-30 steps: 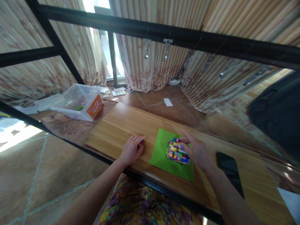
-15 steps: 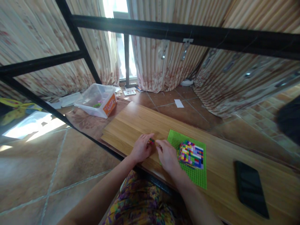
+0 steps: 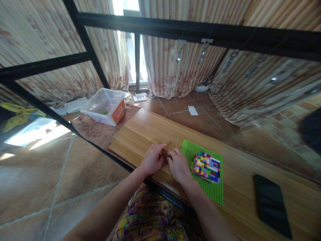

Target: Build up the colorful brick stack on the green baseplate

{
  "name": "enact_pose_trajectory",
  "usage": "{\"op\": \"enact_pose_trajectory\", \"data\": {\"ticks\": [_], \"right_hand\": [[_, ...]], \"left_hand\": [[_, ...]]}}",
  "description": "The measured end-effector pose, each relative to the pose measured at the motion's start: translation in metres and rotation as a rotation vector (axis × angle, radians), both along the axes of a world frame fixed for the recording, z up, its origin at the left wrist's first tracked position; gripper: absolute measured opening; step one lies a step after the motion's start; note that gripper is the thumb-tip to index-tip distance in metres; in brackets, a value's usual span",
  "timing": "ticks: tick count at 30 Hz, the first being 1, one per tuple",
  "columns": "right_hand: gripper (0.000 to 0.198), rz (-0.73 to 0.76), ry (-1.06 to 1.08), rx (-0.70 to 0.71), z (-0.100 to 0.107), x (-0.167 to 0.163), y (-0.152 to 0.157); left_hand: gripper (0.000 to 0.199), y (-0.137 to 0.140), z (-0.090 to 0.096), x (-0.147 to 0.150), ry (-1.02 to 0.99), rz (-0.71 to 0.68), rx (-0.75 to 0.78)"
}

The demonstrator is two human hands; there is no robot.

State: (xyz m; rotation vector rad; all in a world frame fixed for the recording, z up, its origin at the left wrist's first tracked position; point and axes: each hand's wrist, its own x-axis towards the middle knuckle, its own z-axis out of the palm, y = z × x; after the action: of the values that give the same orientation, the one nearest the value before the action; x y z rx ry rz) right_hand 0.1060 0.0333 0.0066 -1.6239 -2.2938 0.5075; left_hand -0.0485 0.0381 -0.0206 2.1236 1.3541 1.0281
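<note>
Small coloured toy bricks (image 3: pixel 163 152) show between my two hands, just above the wooden table; red, green and dark bits can be made out. My left hand (image 3: pixel 153 159) is closed around them from the left. Against their right side, the fingertips of my right hand (image 3: pixel 177 164) are pinched together, and whether a separate brick is in them is hidden. Right of my right hand lies a green studded baseplate (image 3: pixel 212 195). On it stands a block of many-coloured bricks (image 3: pixel 207 167), several layers high.
A black phone (image 3: pixel 272 204) lies on the table (image 3: pixel 142 127) at the right. Beyond the table's left end is a clear plastic box (image 3: pixel 102 108) with an orange label and a few pieces inside. A black metal frame (image 3: pixel 163 25) crosses in front of the curtains.
My right hand's fingertips have come closer to the bricks in my left hand, closing the small gap between them. The whole view has shifted slightly.
</note>
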Motion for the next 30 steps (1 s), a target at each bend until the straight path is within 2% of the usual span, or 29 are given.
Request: {"op": "enact_pose_trajectory", "data": {"ticks": [8, 13, 22, 26, 28, 30], "right_hand": [[0.016, 0.054, -0.004, 0.029, -0.002, -0.010, 0.001], [0.014, 0.018, -0.011, 0.060, 0.000, -0.006, -0.003], [0.022, -0.138, 0.319, 0.093, 0.029, -0.001, -0.021], [0.022, -0.283, 0.596, 0.107, 0.043, 0.027, -0.034], [0.026, -0.415, 0.716, 0.095, 0.047, 0.052, -0.037], [0.030, -0.535, 0.738, 0.087, 0.049, 0.081, -0.037]], "left_hand": [[0.053, 0.000, 0.004, 0.000, -0.009, 0.005, -0.001], [0.054, -0.001, 0.005, -0.001, -0.010, 0.012, -0.009], [0.055, 0.000, 0.002, -0.004, 0.030, 0.015, 0.008], [0.054, 0.001, 0.001, -0.004, 0.044, 0.027, -0.001], [0.053, 0.001, 0.002, -0.004, 0.049, 0.025, -0.006], [0.051, 0.001, 0.004, -0.004, 0.047, 0.027, -0.006]]}}
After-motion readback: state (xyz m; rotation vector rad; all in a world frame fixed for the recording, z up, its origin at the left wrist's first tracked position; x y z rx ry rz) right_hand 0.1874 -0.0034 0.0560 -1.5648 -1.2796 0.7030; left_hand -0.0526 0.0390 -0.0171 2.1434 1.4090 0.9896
